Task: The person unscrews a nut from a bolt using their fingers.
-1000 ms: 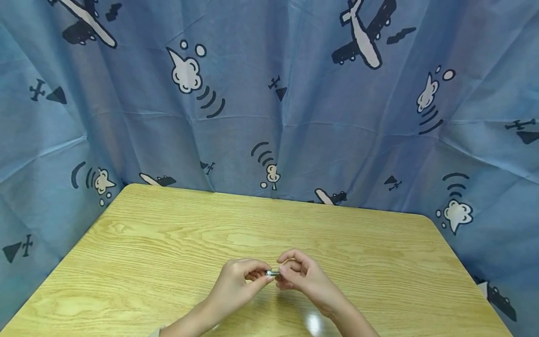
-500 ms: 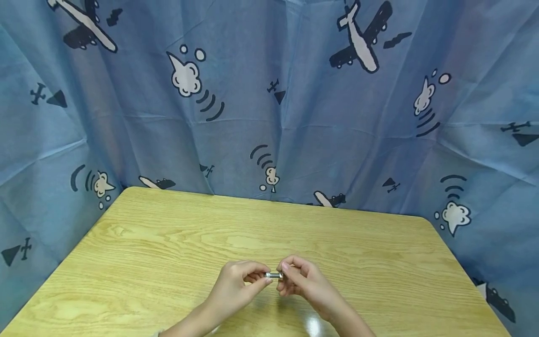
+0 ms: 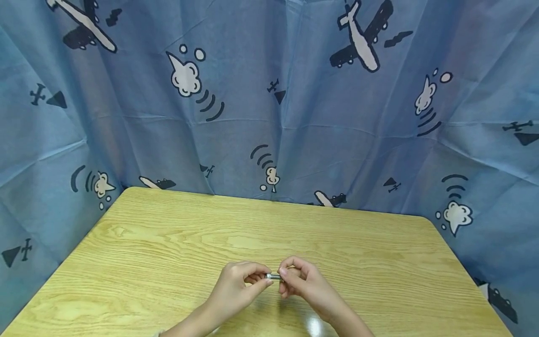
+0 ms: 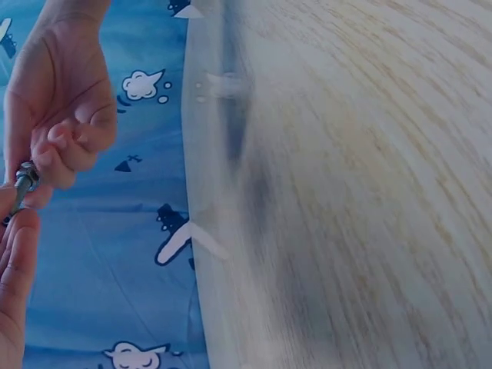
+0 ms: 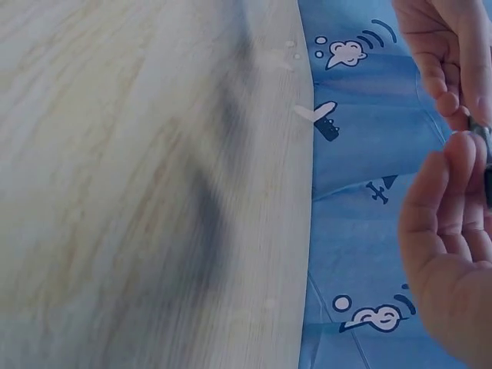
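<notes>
A small metal bolt [image 3: 273, 276] lies level between my two hands above the table. My left hand [image 3: 241, 284] pinches its left end between thumb and fingers. At the other end, my right hand [image 3: 307, 283] pinches with thumb and index finger. The left wrist view shows a hex nut [image 4: 28, 174] on the bolt, right at the right hand's [image 4: 65, 100] fingertips, with its other fingers curled. In the right wrist view the bolt [image 5: 480, 129] is only partly seen at the edge, mostly covered by fingers.
A wooden table [image 3: 168, 234] with a light grain lies under both hands. Blue curtains [image 3: 236, 117] printed with airplanes and clouds hang behind it and at both sides. A bright light reflection shows on the tabletop near the right forearm.
The left hand keeps its hold and barely moves. The right fingers shift at the bolt's end: more of the nut showed half a second ago, and now the fingertips cover it again.
</notes>
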Action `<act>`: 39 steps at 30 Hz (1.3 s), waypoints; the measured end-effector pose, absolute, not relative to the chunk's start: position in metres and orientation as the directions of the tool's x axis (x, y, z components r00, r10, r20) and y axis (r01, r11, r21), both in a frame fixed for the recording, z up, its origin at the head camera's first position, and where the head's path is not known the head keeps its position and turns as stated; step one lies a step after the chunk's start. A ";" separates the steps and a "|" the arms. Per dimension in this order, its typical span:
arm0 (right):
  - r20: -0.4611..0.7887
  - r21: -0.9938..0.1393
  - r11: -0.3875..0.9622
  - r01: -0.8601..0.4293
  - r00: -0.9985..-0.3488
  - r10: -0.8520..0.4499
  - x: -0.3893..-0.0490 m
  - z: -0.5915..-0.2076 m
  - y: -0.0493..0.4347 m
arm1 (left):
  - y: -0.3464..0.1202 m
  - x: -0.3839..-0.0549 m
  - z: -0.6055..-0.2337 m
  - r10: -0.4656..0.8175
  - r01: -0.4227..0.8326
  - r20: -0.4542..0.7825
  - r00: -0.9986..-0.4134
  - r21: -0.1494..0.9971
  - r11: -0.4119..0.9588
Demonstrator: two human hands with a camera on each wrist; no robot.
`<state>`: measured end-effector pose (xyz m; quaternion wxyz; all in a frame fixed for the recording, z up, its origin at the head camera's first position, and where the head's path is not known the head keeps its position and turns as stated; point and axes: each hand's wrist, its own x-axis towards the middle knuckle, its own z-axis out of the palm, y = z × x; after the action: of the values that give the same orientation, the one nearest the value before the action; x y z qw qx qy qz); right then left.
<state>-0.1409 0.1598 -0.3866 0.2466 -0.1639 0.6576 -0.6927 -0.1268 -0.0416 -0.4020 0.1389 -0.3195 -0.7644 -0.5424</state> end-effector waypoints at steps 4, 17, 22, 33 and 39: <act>-0.053 -0.998 -0.010 0.069 -0.839 -0.541 -0.141 -0.387 0.161 | -0.042 -0.127 -0.403 0.334 0.632 0.552 -0.764 0.745 0.213; -0.148 -0.987 0.036 0.156 -0.799 -0.583 -0.142 -0.391 0.158 | -0.042 -0.126 -0.403 0.348 0.631 0.547 -0.761 0.747 0.208; -0.100 -0.993 0.010 0.114 -0.816 -0.569 -0.142 -0.390 0.159 | -0.042 -0.127 -0.403 0.339 0.618 0.535 -0.774 0.755 0.220; -0.086 -0.993 -0.020 0.116 -0.828 -0.555 -0.141 -0.388 0.158 | -0.040 -0.128 -0.405 0.341 0.646 0.564 -0.752 0.733 0.212; -0.093 -0.990 -0.040 0.134 -0.844 -0.529 -0.141 -0.388 0.157 | -0.040 -0.127 -0.403 0.332 0.634 0.556 -0.762 0.743 0.212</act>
<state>-0.1407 0.1574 -0.3877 0.2352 -0.1513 0.6517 -0.7050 -0.1265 -0.0401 -0.4028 0.1393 -0.3153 -0.7661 -0.5425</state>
